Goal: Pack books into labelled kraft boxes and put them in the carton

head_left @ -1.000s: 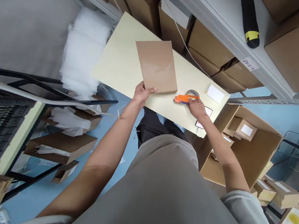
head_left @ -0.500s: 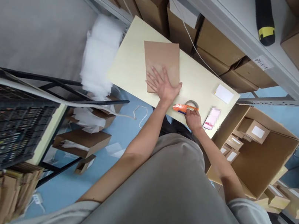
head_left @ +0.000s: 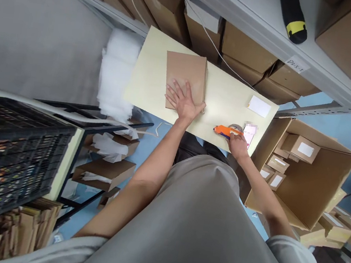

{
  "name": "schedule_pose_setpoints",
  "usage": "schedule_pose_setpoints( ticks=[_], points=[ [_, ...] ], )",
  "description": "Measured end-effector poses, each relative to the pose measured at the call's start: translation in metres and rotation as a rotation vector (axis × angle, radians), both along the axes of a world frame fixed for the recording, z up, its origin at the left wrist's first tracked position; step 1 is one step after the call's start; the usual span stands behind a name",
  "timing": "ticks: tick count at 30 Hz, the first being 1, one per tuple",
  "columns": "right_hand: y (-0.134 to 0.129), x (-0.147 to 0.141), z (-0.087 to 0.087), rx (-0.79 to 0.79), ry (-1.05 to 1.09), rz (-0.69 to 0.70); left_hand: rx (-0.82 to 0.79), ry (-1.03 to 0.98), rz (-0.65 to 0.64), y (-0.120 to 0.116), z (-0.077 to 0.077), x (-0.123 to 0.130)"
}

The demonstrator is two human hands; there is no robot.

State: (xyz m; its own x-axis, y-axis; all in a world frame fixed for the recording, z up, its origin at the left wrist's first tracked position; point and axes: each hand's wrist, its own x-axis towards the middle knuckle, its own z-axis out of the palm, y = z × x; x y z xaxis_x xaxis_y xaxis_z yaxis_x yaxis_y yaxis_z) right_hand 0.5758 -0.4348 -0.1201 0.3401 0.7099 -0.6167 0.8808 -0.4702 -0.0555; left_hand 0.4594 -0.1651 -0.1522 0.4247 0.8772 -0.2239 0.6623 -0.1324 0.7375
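Observation:
A closed brown cardboard box lies on the cream-coloured table. Spread out flat, my left hand presses on its near part, thumb reaching to the right edge. My right hand is wrapped round an orange tape dispenser at the table's near edge. A greyish tape roll shows behind its orange body, partly covered by my fingers. Just beyond that hand lies a phone with a lit screen, partly blurred. A white card or small flat box lies farther back on the right.
The table borders a shelf of cardboard boxes. A large open carton with small labelled boxes stands right. White packing sheets and a black crate are left. A black-and-yellow handle lies on the upper shelf.
My right hand has moved right with the tape dispenser, closer to the phone. My left hand stays flat on the box, whose right side shows more. The view has shifted slightly.

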Motion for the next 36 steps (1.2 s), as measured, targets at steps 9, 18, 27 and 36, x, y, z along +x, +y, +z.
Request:
schedule_pose_setpoints(
  ticks=[9,18,27,36],
  points=[
    [0.051,0.018,-0.015,0.090,0.018,0.057,0.070,0.155,-0.307,0.018,0.005,-0.039],
    [0.069,-0.043,-0.026,0.110,0.122,0.244,0.014,0.242,-0.718,0.049,0.033,-0.084],
    [0.062,-0.054,-0.026,0.065,0.027,0.167,-0.043,-0.213,-0.060,-0.036,0.006,0.034],
    [0.054,-0.061,-0.013,0.049,0.031,0.188,-0.078,-0.221,0.013,-0.051,-0.004,0.070]
  ],
)
